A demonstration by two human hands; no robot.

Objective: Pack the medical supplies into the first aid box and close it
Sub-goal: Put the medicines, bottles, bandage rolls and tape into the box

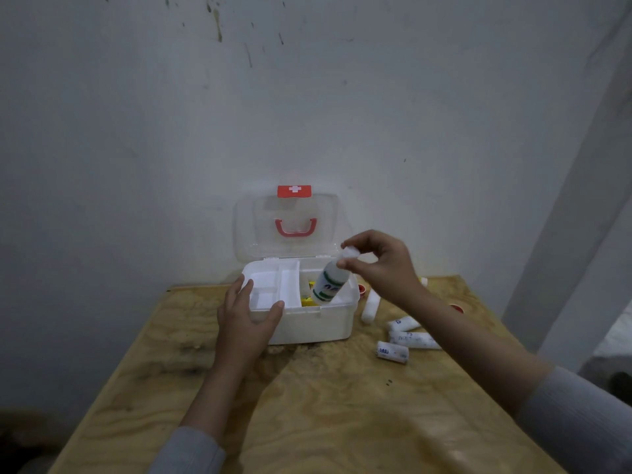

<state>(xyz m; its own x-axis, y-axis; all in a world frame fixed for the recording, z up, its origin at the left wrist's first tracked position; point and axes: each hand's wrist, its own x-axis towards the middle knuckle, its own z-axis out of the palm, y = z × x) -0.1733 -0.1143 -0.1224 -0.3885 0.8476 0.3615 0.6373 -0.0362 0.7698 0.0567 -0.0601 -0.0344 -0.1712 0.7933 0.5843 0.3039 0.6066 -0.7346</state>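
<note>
A white first aid box [318,325] stands open at the back of the wooden table, its clear lid [290,224] with a red handle leaning up against the wall. A white divided tray [273,285] fills its left half. My right hand [379,265] pinches the cap end of a white bottle [330,283] with green and blue print, tilted with its base inside the box's right half. Something yellow [307,301] lies in there beside it. My left hand [244,316] rests on the box's front left corner, thumb on the rim.
Three wrapped bandage rolls [407,336] lie on the table [307,405] right of the box, with a white tube [371,306] standing behind them. Two small red items [456,307] sit near the table's right edge. A pillar rises at right.
</note>
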